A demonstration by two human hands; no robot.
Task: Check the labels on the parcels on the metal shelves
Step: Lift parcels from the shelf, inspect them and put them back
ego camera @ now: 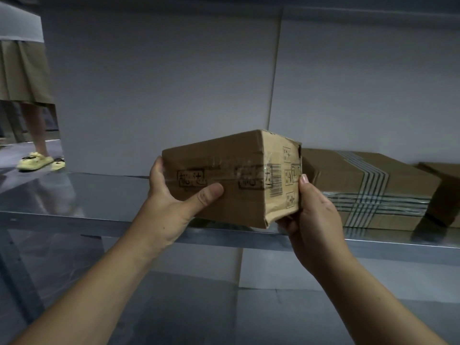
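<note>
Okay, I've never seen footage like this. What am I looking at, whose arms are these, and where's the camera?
There is no machine here. A person wears a camera on the head, so you see their own arms from above. The left hand and right hand grip a cardboard box by its ends. It is tilted, with its barcode and printed marks facing the camera. Behind it on the metal shelf lie a taped box and, at the right edge, a third box. Another person stands far left.
</note>
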